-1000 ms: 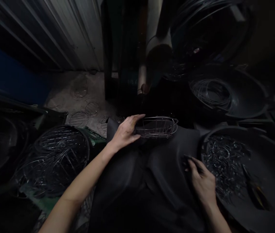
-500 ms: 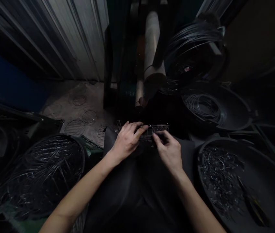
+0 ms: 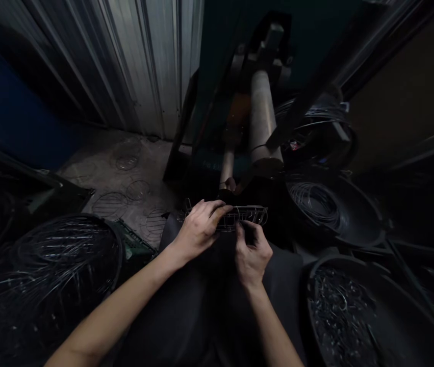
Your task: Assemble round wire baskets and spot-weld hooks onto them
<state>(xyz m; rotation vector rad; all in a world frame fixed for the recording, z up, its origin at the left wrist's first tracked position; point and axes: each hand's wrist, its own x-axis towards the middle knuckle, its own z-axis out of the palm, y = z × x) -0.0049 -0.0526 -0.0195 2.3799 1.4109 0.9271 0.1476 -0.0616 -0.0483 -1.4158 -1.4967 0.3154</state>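
Observation:
A small wire basket-like rack (image 3: 253, 210) of thin metal rods lies across my lap, beneath the end of a machine's cylinder. My left hand (image 3: 200, 227) is closed around its left part, thumb and fingers over the wires. My right hand (image 3: 253, 250) is at its near side, thumb and index finger pinched together by the rods; whatever sits between those fingertips is too small and dark to make out. A dark apron (image 3: 194, 306) covers my lap under both hands.
A machine with a thick metal cylinder (image 3: 264, 112) stands ahead. Left is a tub of wire pieces (image 3: 67, 255); wire rounds (image 3: 109, 204) lie on the floor. Right are a basin with coiled wire (image 3: 314, 204) and a basin of small metal pieces (image 3: 341, 311).
My right hand has drawn slightly back toward me and left, its fingers curled more tightly. My left hand stays on the rack. The camera view has shifted, showing more of the machine.

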